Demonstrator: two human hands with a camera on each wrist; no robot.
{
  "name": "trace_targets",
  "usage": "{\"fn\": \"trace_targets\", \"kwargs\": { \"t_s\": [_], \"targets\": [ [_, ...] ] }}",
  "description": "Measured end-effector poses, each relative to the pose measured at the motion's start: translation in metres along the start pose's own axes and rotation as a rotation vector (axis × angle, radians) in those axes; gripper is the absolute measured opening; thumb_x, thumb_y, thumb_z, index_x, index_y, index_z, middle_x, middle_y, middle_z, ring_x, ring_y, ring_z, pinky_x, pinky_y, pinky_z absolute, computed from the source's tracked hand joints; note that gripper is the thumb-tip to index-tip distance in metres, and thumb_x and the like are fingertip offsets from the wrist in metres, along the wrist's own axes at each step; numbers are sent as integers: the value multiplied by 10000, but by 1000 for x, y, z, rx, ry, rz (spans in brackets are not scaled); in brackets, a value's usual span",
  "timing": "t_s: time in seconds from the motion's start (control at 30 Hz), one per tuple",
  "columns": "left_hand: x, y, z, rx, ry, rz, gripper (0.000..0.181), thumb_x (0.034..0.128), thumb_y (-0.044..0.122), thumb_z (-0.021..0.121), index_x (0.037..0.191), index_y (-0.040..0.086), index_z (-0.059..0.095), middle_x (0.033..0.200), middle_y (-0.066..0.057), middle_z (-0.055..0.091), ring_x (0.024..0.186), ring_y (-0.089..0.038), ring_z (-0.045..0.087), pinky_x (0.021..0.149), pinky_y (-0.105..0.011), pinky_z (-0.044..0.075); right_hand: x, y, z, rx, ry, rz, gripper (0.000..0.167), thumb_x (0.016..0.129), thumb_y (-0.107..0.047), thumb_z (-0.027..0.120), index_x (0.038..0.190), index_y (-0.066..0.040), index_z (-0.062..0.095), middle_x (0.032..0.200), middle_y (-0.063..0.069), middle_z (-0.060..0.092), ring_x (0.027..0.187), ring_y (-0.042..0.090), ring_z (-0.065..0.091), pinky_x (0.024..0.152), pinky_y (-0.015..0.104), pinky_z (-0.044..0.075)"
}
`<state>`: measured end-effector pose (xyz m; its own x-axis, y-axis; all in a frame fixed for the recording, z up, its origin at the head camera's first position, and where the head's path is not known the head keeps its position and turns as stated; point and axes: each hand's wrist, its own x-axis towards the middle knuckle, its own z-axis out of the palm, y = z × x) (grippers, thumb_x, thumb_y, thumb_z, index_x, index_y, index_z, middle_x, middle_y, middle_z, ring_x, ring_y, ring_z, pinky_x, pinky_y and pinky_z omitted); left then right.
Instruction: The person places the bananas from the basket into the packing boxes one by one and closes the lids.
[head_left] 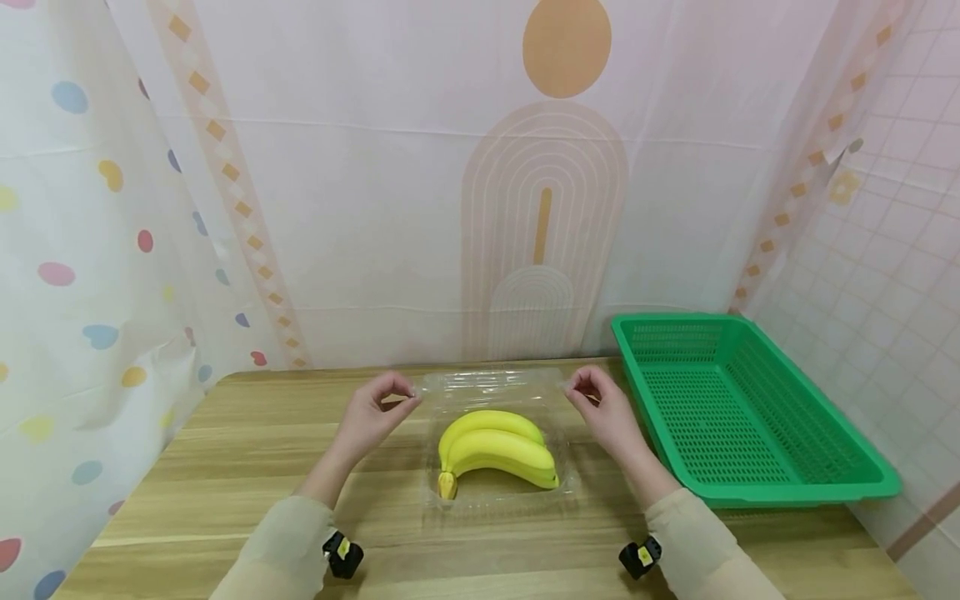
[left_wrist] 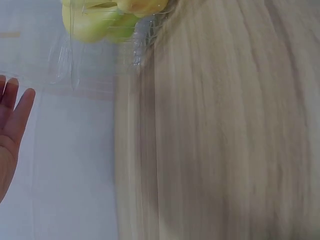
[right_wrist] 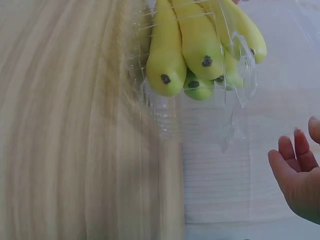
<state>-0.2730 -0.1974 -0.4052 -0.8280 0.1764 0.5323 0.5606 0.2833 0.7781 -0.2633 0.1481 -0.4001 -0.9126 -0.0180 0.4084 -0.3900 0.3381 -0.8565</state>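
A bunch of yellow bananas (head_left: 495, 450) lies in a clear plastic clamshell container (head_left: 510, 502) in the middle of the table. The container's see-through lid (head_left: 491, 381) stretches along the back, between both hands. My left hand (head_left: 378, 412) pinches the lid's left corner between thumb and forefinger. At the right corner, my right hand (head_left: 606, 412) pinches the lid in the same way. In the right wrist view the banana tips (right_wrist: 202, 60) show through the plastic, and the right hand (right_wrist: 302, 177) is partly cut off. Only some fingers of the left hand (left_wrist: 10, 120) enter the left wrist view.
A green plastic basket (head_left: 750, 492) with slotted walls stands at the right of the wooden table (head_left: 247, 433), close to my right forearm. Patterned curtains (head_left: 360, 208) hang behind the table and at its sides.
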Motion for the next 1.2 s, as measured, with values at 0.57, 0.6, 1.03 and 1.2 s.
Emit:
{"fn": "trace_targets", "kwargs": {
  "t_s": [0.57, 0.6, 1.03, 1.2],
  "targets": [
    [-15, 7, -3, 44, -176, 338, 331, 704, -307, 679, 846, -8, 660, 883, -177, 653, 853, -159, 657, 736, -293, 608, -17, 5, -12, -214, -108, -206, 202, 849, 132, 690, 888, -48, 607, 991, 97, 652, 967, 277, 645, 864, 365, 577],
    [-15, 8, -3, 55, -180, 364, 343, 684, -321, 680, 838, -15, 657, 874, -183, 650, 839, -178, 660, 725, -296, 609, -18, 6, -13, -229, -116, -216, 206, 849, 128, 692, 888, -55, 607, 995, 91, 652, 970, 271, 646, 866, 366, 577],
    [-18, -3, -5, 190, -256, 490, 330, 694, -206, 775, 808, 88, 676, 894, -70, 691, 841, -196, 660, 740, -197, 569, -28, 11, -21, -486, -172, -479, 314, 782, 129, 760, 883, -112, 586, 1009, 47, 670, 965, 230, 637, 767, 374, 572],
    [-22, -4, -5, 266, -284, 524, 298, 689, -163, 797, 799, 88, 682, 906, 8, 697, 859, -166, 662, 794, -181, 543, -31, 10, -21, -545, -214, -509, 329, 760, 130, 779, 873, -106, 579, 1013, 48, 675, 967, 235, 642, 767, 368, 574]
  ]
}}
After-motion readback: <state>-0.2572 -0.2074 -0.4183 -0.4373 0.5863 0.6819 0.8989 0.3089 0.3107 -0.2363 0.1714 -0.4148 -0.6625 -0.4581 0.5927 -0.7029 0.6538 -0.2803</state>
